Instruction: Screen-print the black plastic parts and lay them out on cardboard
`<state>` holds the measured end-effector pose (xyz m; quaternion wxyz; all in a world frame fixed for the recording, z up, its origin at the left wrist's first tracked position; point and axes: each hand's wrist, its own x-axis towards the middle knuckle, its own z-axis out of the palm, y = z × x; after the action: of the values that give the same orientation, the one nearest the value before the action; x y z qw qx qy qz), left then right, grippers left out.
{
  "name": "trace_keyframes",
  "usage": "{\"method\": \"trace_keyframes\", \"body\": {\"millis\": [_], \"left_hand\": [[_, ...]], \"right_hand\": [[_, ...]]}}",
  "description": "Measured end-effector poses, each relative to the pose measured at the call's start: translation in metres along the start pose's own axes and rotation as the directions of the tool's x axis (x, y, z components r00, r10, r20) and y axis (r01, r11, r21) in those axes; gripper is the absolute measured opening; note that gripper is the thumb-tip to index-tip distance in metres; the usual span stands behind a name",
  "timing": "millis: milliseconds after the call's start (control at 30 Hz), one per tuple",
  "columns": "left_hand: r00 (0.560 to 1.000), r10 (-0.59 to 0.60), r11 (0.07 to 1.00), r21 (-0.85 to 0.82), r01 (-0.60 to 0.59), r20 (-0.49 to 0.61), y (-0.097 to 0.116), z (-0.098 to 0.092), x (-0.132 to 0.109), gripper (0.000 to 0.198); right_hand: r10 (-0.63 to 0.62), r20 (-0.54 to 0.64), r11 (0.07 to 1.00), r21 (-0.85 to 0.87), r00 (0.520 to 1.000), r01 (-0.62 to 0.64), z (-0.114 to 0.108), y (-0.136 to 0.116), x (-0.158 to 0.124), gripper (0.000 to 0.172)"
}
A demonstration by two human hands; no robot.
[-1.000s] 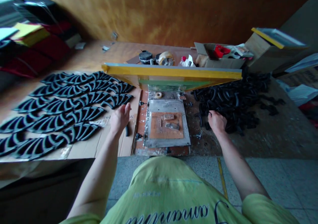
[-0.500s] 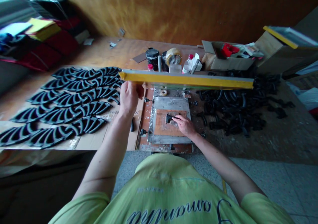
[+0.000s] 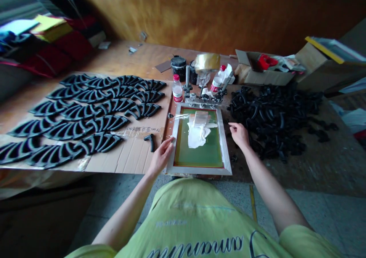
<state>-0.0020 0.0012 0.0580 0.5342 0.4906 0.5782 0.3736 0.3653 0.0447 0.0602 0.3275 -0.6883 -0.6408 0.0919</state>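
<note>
A printing screen (image 3: 223, 143) with a silver frame and green mesh lies flat on the bench in front of me. White ink and a pale squeegee (image 3: 198, 128) rest on the mesh. My left hand (image 3: 161, 155) grips the frame's left edge near its front corner. My right hand (image 3: 238, 134) hovers just right of the frame, fingers loosely apart and holding nothing, beside a heap of black curved parts (image 3: 271, 113). One black part (image 3: 150, 140) lies alone on the cardboard to the left of the frame.
Rows of black curved pieces (image 3: 82, 117) cover a cardboard sheet (image 3: 131, 157) on the left. Bottles (image 3: 177, 88), a dark jar (image 3: 178, 65) and a tape roll (image 3: 207, 63) stand behind the screen. An open carton (image 3: 257, 73) sits at the back right.
The screen, raised before, has swung down flat over the plate. My left hand went down with its edge. My right hand left the plate and moved out to the right of the frame.
</note>
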Motion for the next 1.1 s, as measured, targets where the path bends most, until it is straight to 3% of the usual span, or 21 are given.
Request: {"method": "trace_keyframes", "body": {"millis": [67, 133, 167, 267, 367, 433, 500, 567, 600, 633, 767, 867, 933, 1033, 1100], "left_hand": [[0.999, -0.037, 0.999, 0.038, 0.037, 0.009, -0.017, 0.003, 0.003, 0.069], [0.998, -0.064, 0.994, 0.093, 0.063, 0.012, -0.029, 0.005, 0.008, 0.071], [0.998, -0.07, 0.991, 0.117, 0.069, 0.006, -0.033, 0.005, 0.01, 0.07], [0.997, -0.083, 0.986, 0.143, 0.082, -0.003, -0.04, 0.005, 0.015, 0.068], [0.995, -0.098, 0.989, 0.11, 0.098, -0.007, -0.042, 0.006, 0.016, 0.068], [0.994, -0.106, 0.991, 0.075, 0.107, -0.011, -0.041, 0.007, 0.015, 0.068], [0.993, -0.114, 0.993, 0.043, 0.114, -0.014, -0.04, 0.008, 0.013, 0.067], [0.992, -0.123, 0.992, 0.021, 0.123, -0.018, -0.038, 0.008, 0.012, 0.067], [0.992, -0.126, 0.992, 0.014, 0.126, -0.019, -0.038, 0.008, 0.012, 0.068], [0.992, -0.126, 0.992, 0.008, 0.126, -0.019, -0.038, 0.007, 0.013, 0.068], [0.993, -0.12, 0.993, -0.009, 0.12, 0.0, -0.04, 0.007, 0.015, 0.072], [0.991, -0.129, 0.991, -0.03, 0.13, 0.021, -0.045, 0.007, 0.017, 0.075], [0.99, -0.135, 0.99, -0.043, 0.137, 0.035, -0.046, 0.007, 0.017, 0.077], [0.989, -0.142, 0.987, -0.071, 0.145, 0.051, -0.039, 0.006, 0.015, 0.081], [0.987, -0.15, 0.984, -0.094, 0.154, 0.055, -0.025, 0.003, 0.012, 0.084]], "right_hand": [[-0.047, -0.003, 0.999, -0.026, 0.999, 0.046, 0.0, -0.023, 0.017, 0.036], [-0.188, 0.076, 0.979, -0.069, 0.979, 0.193, 0.011, -0.055, 0.031, 0.056], [-0.249, 0.14, 0.958, -0.107, 0.958, 0.264, 0.018, -0.072, 0.035, 0.058], [-0.272, 0.355, 0.903, -0.228, 0.895, 0.364, 0.041, -0.104, 0.033, 0.032], [-0.235, 0.479, 0.878, -0.268, 0.846, 0.396, 0.049, -0.107, 0.012, 0.012], [-0.3, 0.536, 0.849, -0.227, 0.789, 0.477, 0.043, -0.1, -0.005, 0.016], [-0.41, 0.594, 0.805, -0.12, 0.692, 0.581, 0.033, -0.092, -0.017, 0.023], [-0.486, 0.629, 0.775, -0.009, 0.606, 0.631, 0.024, -0.088, -0.019, 0.024], [-0.497, 0.636, 0.776, 0.019, 0.591, 0.631, 0.021, -0.087, -0.017, 0.022], [-0.491, 0.63, 0.785, 0.02, 0.602, 0.619, 0.02, -0.088, -0.014, 0.019], [-0.433, 0.524, 0.828, -0.09, 0.733, 0.553, 0.028, -0.089, -0.016, 0.02], [-0.482, 0.528, 0.809, -0.038, 0.699, 0.586, 0.033, -0.085, -0.034, 0.028], [-0.492, 0.538, 0.816, 0.011, 0.684, 0.578, 0.033, -0.083, -0.039, 0.024], [-0.415, 0.46, 0.883, -0.005, 0.785, 0.47, 0.033, -0.09, -0.02, 0.019], [-0.352, 0.366, 0.922, -0.023, 0.862, 0.386, 0.033, -0.1, 0.007, 0.034]]}}
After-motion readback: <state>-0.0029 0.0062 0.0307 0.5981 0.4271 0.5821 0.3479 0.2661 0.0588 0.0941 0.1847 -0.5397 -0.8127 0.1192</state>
